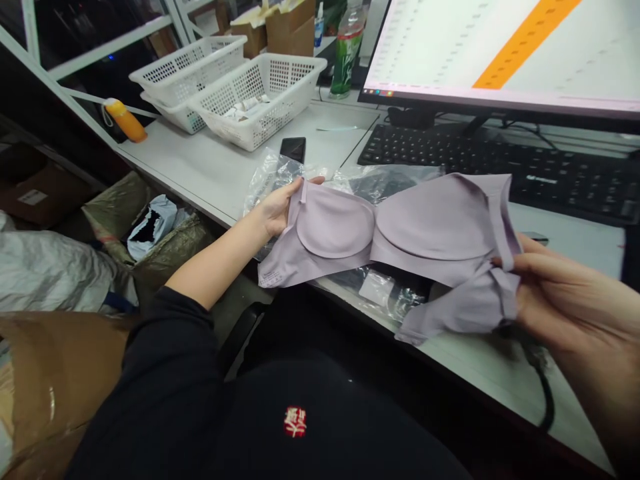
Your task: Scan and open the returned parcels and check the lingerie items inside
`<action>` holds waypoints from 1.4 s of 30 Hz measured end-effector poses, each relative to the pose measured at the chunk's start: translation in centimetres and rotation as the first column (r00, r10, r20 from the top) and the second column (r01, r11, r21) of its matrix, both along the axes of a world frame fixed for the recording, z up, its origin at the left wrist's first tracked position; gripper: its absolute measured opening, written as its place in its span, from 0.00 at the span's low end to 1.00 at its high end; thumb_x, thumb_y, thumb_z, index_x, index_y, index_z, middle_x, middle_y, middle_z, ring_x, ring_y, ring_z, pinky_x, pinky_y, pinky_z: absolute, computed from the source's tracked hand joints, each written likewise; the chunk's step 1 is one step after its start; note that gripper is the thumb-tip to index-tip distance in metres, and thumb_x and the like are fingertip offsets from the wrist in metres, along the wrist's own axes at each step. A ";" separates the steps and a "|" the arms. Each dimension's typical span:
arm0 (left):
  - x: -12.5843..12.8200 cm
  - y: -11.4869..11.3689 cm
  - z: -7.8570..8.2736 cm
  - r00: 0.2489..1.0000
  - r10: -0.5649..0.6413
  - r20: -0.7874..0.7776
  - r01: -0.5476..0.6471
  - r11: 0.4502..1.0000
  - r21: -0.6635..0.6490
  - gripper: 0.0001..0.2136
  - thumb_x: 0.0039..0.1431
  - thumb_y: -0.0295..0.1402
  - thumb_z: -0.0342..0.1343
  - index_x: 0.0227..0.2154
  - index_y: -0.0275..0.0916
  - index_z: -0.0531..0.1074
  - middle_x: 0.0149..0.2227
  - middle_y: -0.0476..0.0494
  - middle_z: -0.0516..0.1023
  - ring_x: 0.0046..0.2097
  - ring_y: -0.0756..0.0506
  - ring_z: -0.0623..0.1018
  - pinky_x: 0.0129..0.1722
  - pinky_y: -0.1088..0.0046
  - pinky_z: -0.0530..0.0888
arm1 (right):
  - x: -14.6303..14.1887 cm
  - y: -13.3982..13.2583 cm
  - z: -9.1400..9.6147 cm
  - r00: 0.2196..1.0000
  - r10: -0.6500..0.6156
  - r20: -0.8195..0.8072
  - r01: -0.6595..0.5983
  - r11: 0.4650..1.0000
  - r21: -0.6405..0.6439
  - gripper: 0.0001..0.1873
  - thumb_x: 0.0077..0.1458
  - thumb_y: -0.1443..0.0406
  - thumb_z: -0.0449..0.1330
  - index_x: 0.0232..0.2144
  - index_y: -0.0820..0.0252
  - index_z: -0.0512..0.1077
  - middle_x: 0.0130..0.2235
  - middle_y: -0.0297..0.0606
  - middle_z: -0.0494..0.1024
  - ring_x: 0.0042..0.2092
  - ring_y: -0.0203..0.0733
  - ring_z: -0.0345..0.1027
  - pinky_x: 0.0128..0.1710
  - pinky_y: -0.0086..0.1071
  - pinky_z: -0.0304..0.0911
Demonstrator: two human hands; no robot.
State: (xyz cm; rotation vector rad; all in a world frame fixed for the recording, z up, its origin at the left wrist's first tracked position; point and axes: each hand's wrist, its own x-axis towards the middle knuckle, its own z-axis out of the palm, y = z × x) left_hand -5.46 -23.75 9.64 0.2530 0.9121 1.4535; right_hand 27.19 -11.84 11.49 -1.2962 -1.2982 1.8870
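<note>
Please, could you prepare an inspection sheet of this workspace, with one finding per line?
Surface: white desk, partly covered
Handled things: mauve bra, held spread; clear plastic packaging behind and beneath
Clutter: phone, white perforated baskets, green bottle, orange bottle
Hands: left hand and right hand grip opposite sides of the bra
Cables: black cable on desk near right hand
Surroundings: lit monitor, keyboard, cardboard box at lower left

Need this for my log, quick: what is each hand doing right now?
Left hand: closed, holding one side of the mauve bra.
Right hand: closed, holding the other side.
</note>
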 end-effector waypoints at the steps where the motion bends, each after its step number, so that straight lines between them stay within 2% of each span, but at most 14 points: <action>1: 0.0 0.0 -0.1 1.000 -0.005 0.002 0.005 1.000 -0.003 0.22 0.74 0.41 0.40 0.63 0.37 0.66 0.37 0.43 0.83 0.39 0.43 0.83 0.57 0.58 0.73 | 0.0 0.0 0.0 1.000 -0.017 0.007 0.017 1.000 -0.010 0.24 0.39 0.73 0.56 0.39 0.47 0.76 0.52 0.39 0.80 0.52 0.54 0.76 0.43 0.46 0.80; 7: 0.2 0.0 -0.1 1.000 0.008 0.023 -0.008 1.000 -0.014 0.22 0.74 0.41 0.40 0.63 0.37 0.65 0.36 0.43 0.83 0.39 0.43 0.83 0.55 0.59 0.73 | -0.6 -0.1 0.3 0.999 -0.010 -0.036 0.011 1.000 0.026 0.19 0.41 0.73 0.57 0.34 0.47 0.76 0.49 0.38 0.80 0.54 0.54 0.74 0.49 0.47 0.77; 11: 1.1 0.5 0.4 0.998 0.027 0.052 -0.027 1.000 -0.011 0.20 0.73 0.38 0.42 0.60 0.37 0.68 0.38 0.43 0.83 0.40 0.43 0.83 0.56 0.59 0.74 | -1.2 -2.1 1.9 0.976 0.196 -0.092 -0.163 0.945 0.284 0.23 0.54 0.63 0.59 0.53 0.41 0.74 0.61 0.31 0.73 0.65 0.54 0.63 0.61 0.51 0.67; 13: 1.7 1.2 0.5 0.998 0.062 0.025 -0.061 0.997 -0.037 0.18 0.73 0.36 0.44 0.57 0.37 0.70 0.37 0.43 0.83 0.38 0.43 0.83 0.53 0.60 0.76 | -1.5 -3.7 2.8 0.907 0.420 0.023 -0.375 0.784 0.495 0.27 0.57 0.57 0.62 0.60 0.38 0.69 0.68 0.27 0.63 0.68 0.55 0.56 0.64 0.52 0.63; 16: 2.4 2.3 0.2 0.986 0.129 -0.107 -0.138 0.987 -0.085 0.16 0.71 0.36 0.47 0.55 0.37 0.70 0.38 0.42 0.82 0.37 0.44 0.83 0.50 0.61 0.77 | -2.2 -5.0 3.9 0.710 0.614 0.344 -0.652 0.389 0.651 0.31 0.59 0.53 0.64 0.63 0.38 0.66 0.72 0.27 0.53 0.71 0.53 0.48 0.68 0.50 0.55; 19: 2.4 2.4 -0.1 0.889 0.247 -0.387 -0.253 0.967 0.036 0.20 0.67 0.38 0.52 0.59 0.41 0.66 0.53 0.38 0.78 0.53 0.43 0.80 0.58 0.61 0.73 | -1.2 -3.0 4.2 0.708 0.524 0.474 -0.655 0.235 0.718 0.29 0.62 0.51 0.60 0.64 0.39 0.66 0.72 0.31 0.55 0.70 0.51 0.51 0.67 0.50 0.55; 21: 1.7 1.8 -0.1 0.689 0.316 -0.652 -0.232 0.949 0.214 0.26 0.63 0.40 0.56 0.63 0.45 0.63 0.65 0.39 0.68 0.65 0.42 0.69 0.66 0.61 0.64 | 1.2 0.5 3.7 0.818 0.305 0.488 -0.561 0.233 0.794 0.26 0.64 0.52 0.58 0.63 0.41 0.67 0.71 0.33 0.58 0.69 0.52 0.54 0.66 0.52 0.57; 23: 0.9 1.3 0.0 0.402 0.257 -0.879 -0.039 0.964 0.263 0.29 0.61 0.44 0.59 0.64 0.47 0.63 0.70 0.41 0.59 0.71 0.38 0.58 0.71 0.57 0.54 | 4.8 5.4 2.3 0.880 -0.056 0.471 -0.449 0.224 0.865 0.24 0.65 0.54 0.57 0.61 0.47 0.69 0.70 0.38 0.60 0.69 0.55 0.54 0.66 0.56 0.54; 25: 0.5 1.3 0.3 0.111 0.099 -0.989 0.177 0.977 0.118 0.31 0.59 0.49 0.59 0.64 0.46 0.65 0.72 0.40 0.55 0.73 0.35 0.52 0.72 0.51 0.48 | 8.8 10.3 0.1 0.782 -0.419 0.462 -0.402 0.229 0.887 0.25 0.63 0.57 0.58 0.60 0.59 0.71 0.68 0.48 0.61 0.68 0.59 0.54 0.68 0.58 0.49; 28: 1.4 2.4 0.3 -0.177 -0.126 -0.976 0.334 0.925 -0.180 0.40 0.53 0.54 0.62 0.66 0.43 0.63 0.74 0.36 0.49 0.74 0.32 0.47 0.71 0.48 0.46 | 14.1 15.4 -3.8 0.478 -0.647 0.594 -0.421 0.424 0.802 0.30 0.63 0.57 0.58 0.62 0.70 0.69 0.68 0.62 0.59 0.67 0.67 0.52 0.65 0.59 0.51; 30: 2.9 3.5 -0.1 -0.244 -0.226 -0.943 0.365 0.880 -0.305 0.45 0.51 0.55 0.63 0.68 0.39 0.59 0.74 0.32 0.47 0.74 0.31 0.49 0.71 0.50 0.48 | 16.3 16.9 -6.1 0.383 -0.632 0.674 -0.435 0.521 0.735 0.31 0.65 0.54 0.54 0.63 0.68 0.68 0.67 0.62 0.61 0.65 0.66 0.56 0.62 0.57 0.57; 32: 4.6 4.6 -0.6 -0.250 -0.280 -0.927 0.384 0.850 -0.360 0.46 0.51 0.55 0.62 0.69 0.36 0.57 0.73 0.30 0.49 0.73 0.32 0.52 0.71 0.52 0.50 | 17.3 17.4 -7.7 0.356 -0.634 0.686 -0.435 0.537 0.722 0.31 0.67 0.52 0.51 0.64 0.64 0.67 0.66 0.59 0.63 0.63 0.64 0.60 0.58 0.54 0.62; 37: 8.0 6.2 -0.6 -0.256 -0.292 -0.921 0.471 0.795 -0.383 0.45 0.52 0.56 0.62 0.69 0.40 0.58 0.72 0.34 0.54 0.73 0.32 0.53 0.71 0.53 0.52 | 17.5 17.9 -8.9 0.335 -0.726 0.601 -0.452 0.436 0.778 0.27 0.67 0.54 0.49 0.58 0.64 0.72 0.62 0.56 0.68 0.57 0.60 0.65 0.54 0.50 0.65; 42: 8.2 8.4 3.2 -0.375 -0.360 -0.854 0.574 0.633 -0.519 0.43 0.51 0.57 0.63 0.67 0.43 0.63 0.70 0.35 0.60 0.70 0.30 0.61 0.68 0.52 0.57 | 17.3 18.6 -8.8 0.301 -0.765 0.569 -0.447 0.414 0.793 0.23 0.65 0.60 0.50 0.55 0.63 0.74 0.59 0.54 0.72 0.52 0.58 0.69 0.50 0.48 0.67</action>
